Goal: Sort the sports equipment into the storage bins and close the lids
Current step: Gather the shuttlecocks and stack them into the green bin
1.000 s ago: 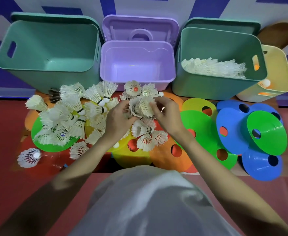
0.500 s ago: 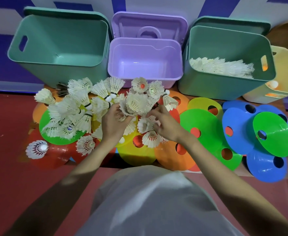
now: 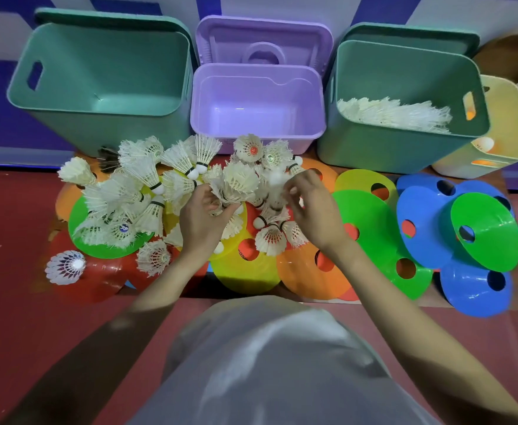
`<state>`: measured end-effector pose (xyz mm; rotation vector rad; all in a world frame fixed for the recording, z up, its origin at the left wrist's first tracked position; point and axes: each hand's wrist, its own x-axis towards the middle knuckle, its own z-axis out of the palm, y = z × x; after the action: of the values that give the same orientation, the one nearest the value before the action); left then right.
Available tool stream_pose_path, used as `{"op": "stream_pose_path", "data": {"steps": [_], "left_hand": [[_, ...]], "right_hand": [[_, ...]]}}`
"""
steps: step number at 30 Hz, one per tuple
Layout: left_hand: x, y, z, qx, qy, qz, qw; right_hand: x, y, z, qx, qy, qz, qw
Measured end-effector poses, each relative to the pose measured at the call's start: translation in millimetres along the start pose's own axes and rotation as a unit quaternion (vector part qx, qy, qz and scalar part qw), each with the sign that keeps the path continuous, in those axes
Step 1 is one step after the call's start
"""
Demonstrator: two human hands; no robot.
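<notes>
Gripping a bunch of shuttlecocks (image 3: 236, 185), the left hand (image 3: 202, 225) curls tight — the right hand (image 3: 313, 210), just beside, pinches a blurred one (image 3: 277, 185).

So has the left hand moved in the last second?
Yes. The left hand has lifted a bunch of shuttlecocks off the pile, toward the purple bin.
</notes>
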<state>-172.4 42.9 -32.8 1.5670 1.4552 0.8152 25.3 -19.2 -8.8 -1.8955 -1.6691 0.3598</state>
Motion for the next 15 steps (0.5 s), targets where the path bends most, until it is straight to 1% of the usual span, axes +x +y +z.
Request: {"op": "stream_pose_path", "data": {"steps": [2, 4, 5, 6, 8, 12, 15], "left_hand": [[-0.6, 2.4, 2.7, -0.009, -0.008, -0.006, 1.000], [-1.3, 4.4, 5.3, -0.007, -0.020, -0.002, 1.000], [-1.5, 5.2, 6.7, -0.006, -0.029, 0.003, 1.000], [-1.7, 5.9, 8.1, -0.006, -0.036, 0.009, 0.999], [-2.0, 8.4, 11.4, -0.013, -0.048, 0.018, 0.999], [-4.2, 17.1, 18.1, -0.050, -0.072, 0.034, 0.996], [-4.3, 15.5, 19.0, -0.072, -0.081, 0.042, 0.993]], "right_hand": [[-0.5, -6.6, -10.3, 0.026, 0.100, 0.011, 0.995], [-2.4, -16.7, -19.1, 0.070, 0.185, -0.004, 0.980], [-3.0, -21.7, -22.2, 0.091, 0.208, -0.013, 0.974], [-3.1, -26.0, -24.0, 0.107, 0.215, -0.020, 0.970], [-2.3, -31.3, -23.3, 0.122, 0.192, -0.032, 0.973], [-3.1, -27.3, -12.9, 0.111, 0.099, -0.057, 0.987], [-6.2, -23.0, -10.5, 0.102, 0.094, -0.054, 0.989]]}}
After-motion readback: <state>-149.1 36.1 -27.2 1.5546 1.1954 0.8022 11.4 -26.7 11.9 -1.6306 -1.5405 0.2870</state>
